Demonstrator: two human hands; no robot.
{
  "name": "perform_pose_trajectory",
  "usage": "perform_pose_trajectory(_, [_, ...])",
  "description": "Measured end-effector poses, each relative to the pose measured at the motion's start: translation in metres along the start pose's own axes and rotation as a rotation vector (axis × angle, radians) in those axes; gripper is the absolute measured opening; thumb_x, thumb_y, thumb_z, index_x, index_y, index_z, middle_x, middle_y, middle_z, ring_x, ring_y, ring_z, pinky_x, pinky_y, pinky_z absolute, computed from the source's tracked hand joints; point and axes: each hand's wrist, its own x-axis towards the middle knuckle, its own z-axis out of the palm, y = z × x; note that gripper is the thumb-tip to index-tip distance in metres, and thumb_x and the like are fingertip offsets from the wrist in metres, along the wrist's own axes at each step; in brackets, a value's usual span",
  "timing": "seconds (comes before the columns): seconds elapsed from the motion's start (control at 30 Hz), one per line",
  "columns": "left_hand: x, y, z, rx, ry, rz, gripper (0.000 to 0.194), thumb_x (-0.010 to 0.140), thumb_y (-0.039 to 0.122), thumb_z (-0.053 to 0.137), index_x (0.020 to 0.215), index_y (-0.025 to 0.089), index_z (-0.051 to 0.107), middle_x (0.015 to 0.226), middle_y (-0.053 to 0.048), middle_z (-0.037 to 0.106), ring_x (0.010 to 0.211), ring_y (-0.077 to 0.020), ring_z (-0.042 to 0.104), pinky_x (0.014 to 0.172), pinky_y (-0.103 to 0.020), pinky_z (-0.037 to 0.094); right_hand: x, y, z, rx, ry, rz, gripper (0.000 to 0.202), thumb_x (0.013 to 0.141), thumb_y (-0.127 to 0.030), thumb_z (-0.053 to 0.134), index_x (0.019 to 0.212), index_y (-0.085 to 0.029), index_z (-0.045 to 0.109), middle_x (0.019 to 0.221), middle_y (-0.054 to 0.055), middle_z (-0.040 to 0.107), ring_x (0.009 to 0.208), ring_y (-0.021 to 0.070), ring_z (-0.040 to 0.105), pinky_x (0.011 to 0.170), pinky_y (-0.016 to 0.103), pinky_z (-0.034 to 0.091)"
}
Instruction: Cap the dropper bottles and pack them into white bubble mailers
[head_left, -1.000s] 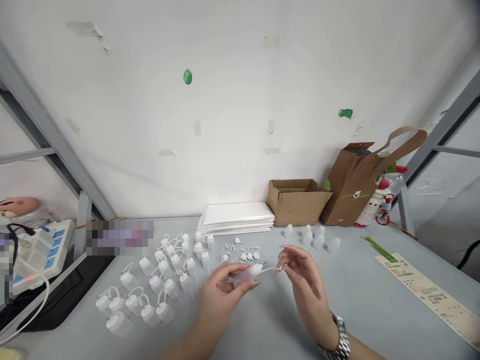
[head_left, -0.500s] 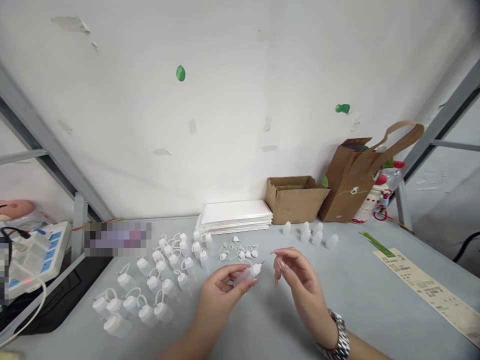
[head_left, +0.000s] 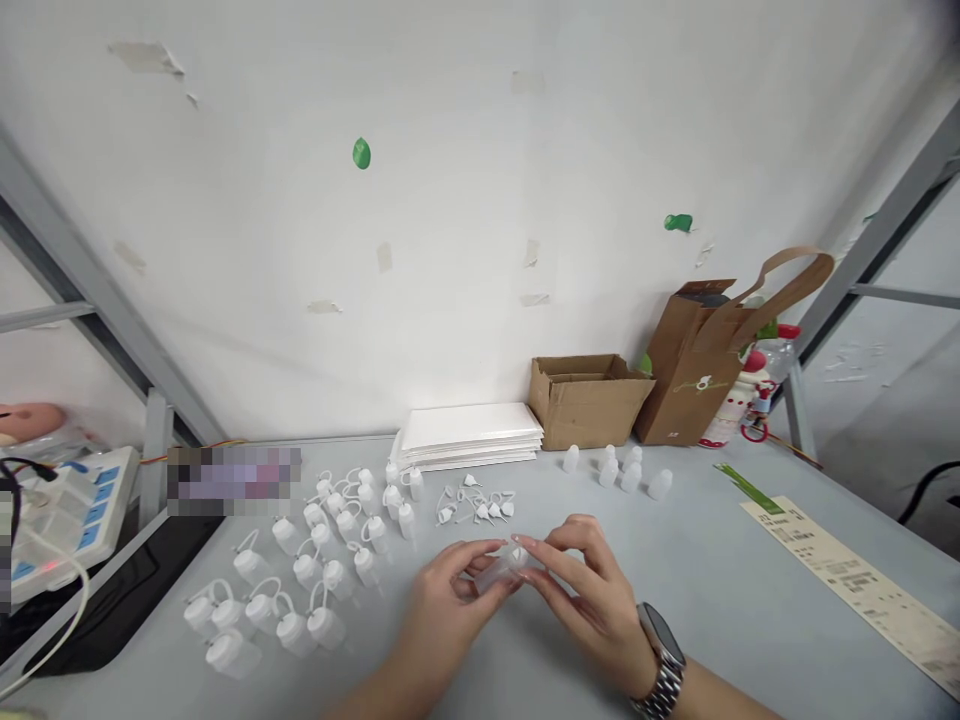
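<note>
Head view, left hand [head_left: 459, 590] closed round small bottle [head_left: 496, 574] — right fingertips [head_left: 525, 562] pinching its top

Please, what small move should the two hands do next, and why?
Probably a slight turn of the cap with the right hand, while the left hand steadies the bottle. The left fingers are around its body and the right fingertips are at the cap. Whether the cap is tight cannot be seen.

Bare worktop [head_left: 697, 570] opens at lower right; at lower left, capped bottles [head_left: 259, 610] crowd the way, and a cardboard box [head_left: 591, 405] blocks the back.
</note>
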Motion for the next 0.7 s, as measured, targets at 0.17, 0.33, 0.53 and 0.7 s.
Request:
perform_pose_trajectory(0.17, [-0.0004,-0.0070,0.0002,0.030,-0.038,0.073,0.021,0.066,0.028,0.070,0.087,0.025,0.071,0.084,-0.003,0.070,0.078,-0.0186,0.064,0.060,-0.023,0.053,0.0027,-0.0003,-0.0004,-0.011,-0.004,0.005,0.047,0.081,-0.007,0.055,0.120,-0.033,0.055,0.077,0.003,0.053,0.070,0.0167,0.052,0.063,0.034,0.046])
perform_pose_trajectory(0.33, [-0.0009,-0.0023,-0.0015,0.049,-0.050,0.056,0.022,0.066,0.027,0.069,0.088,0.025,0.071,0.085,-0.003,0.070,0.079,-0.0190,0.064,0.061,-0.023,0.054,0.0056,-0.0006,0.0001,0.000,0.037,0.051,0.030,0.079,-0.006,0.057,0.099,-0.026,0.065,0.074,0.003,0.054,0.069,0.0167,0.051,0.061,0.033,0.045])
perform_pose_trajectory(0.53, [-0.0005,-0.0039,-0.0012,0.058,-0.041,0.078,0.024,0.067,0.027,0.069,0.091,0.025,0.071,0.085,-0.003,0.070,0.081,-0.0194,0.065,0.064,-0.025,0.055,0.0044,0.0018,0.0011,0.020,0.020,0.111,0.032,0.081,-0.011,0.058,0.109,-0.026,0.059,0.081,0.004,0.055,0.071,0.0170,0.054,0.064,0.034,0.048])
perform_pose_trajectory(0.7, [-0.0010,-0.0081,0.0002,0.095,-0.033,0.116,0.023,0.067,0.026,0.069,0.090,0.025,0.071,0.082,-0.003,0.070,0.079,-0.0199,0.065,0.062,-0.025,0.054,0.0047,0.0008,0.0012,0.004,-0.027,0.052,0.037,0.083,-0.012,0.055,0.115,-0.029,0.058,0.078,0.004,0.054,0.071,0.0170,0.053,0.063,0.034,0.047])
